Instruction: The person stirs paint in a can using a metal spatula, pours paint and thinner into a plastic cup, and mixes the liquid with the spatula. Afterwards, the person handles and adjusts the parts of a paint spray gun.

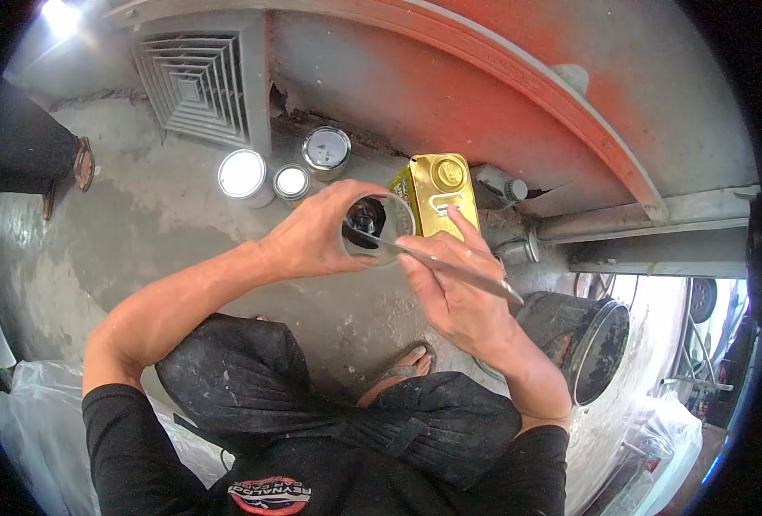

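Note:
A clear cup (397,225) with black liquid at its bottom is held by my left hand (316,230), whose fingers and thumb wrap around its side. My right hand (462,297) grips a flat, thin stick (458,272) between thumb and fingers, with the index finger stretched forward. The stick's far end reaches into the cup and the black liquid. Just beyond my right hand stands a rectangular gold can (448,172) with a round cap and a handle on top.
Three round cans (327,149) stand on the floor by the wall. A bottle (508,187) lies right of the gold can. A large dark drum (592,344) is at the right. Another person's leg (19,146) shows at the far left, and plastic sheeting (49,421) at the lower left.

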Demonstrator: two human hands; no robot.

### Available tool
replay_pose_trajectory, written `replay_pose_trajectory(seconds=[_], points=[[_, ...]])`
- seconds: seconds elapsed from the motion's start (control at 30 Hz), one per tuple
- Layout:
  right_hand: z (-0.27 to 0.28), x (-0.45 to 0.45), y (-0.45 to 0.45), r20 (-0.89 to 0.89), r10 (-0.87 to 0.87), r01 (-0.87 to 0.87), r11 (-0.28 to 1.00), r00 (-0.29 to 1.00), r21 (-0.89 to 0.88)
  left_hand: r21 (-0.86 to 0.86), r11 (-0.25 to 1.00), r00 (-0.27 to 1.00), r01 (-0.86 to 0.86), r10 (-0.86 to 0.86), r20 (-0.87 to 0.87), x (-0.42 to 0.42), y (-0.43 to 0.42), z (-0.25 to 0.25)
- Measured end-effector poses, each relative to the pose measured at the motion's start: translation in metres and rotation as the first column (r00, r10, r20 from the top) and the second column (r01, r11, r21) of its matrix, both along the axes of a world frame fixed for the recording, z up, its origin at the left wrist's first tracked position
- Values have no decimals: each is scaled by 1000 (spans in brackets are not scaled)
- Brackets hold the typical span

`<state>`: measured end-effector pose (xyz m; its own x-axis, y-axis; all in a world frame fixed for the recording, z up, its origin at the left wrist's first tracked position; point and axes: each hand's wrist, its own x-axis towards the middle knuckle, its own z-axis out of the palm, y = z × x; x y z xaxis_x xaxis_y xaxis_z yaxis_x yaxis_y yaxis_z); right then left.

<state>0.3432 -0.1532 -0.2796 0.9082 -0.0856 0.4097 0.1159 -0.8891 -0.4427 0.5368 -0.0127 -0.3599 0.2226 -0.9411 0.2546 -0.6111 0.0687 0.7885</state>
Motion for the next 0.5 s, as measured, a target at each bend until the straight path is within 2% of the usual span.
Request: replay_pose_trajectory(seconds=[0.13, 0.23, 0.33, 0.43, 0.5], points=[[4, 1, -1, 2, -24, 24, 998, 1000, -58, 37, 999, 999, 7, -6, -44, -1, -1, 1], [-6, 0, -2, 20, 27, -27, 1000, 999, 0, 5, 1000, 1000, -4, 4, 4, -1, -1, 1], [2, 1, -1, 25, -64, 66, 995, 998, -81, 16, 1000, 999, 10, -9, -37, -1, -1, 0], [1, 2, -1, 10, 44, -44, 999, 999, 27, 21, 1000, 1000, 4, -5, 24, 0, -2, 1], [-2, 0, -1, 45, 7, -4, 999, 999, -48, 5, 1000, 1000, 1, -1, 28, 0, -2, 1]])
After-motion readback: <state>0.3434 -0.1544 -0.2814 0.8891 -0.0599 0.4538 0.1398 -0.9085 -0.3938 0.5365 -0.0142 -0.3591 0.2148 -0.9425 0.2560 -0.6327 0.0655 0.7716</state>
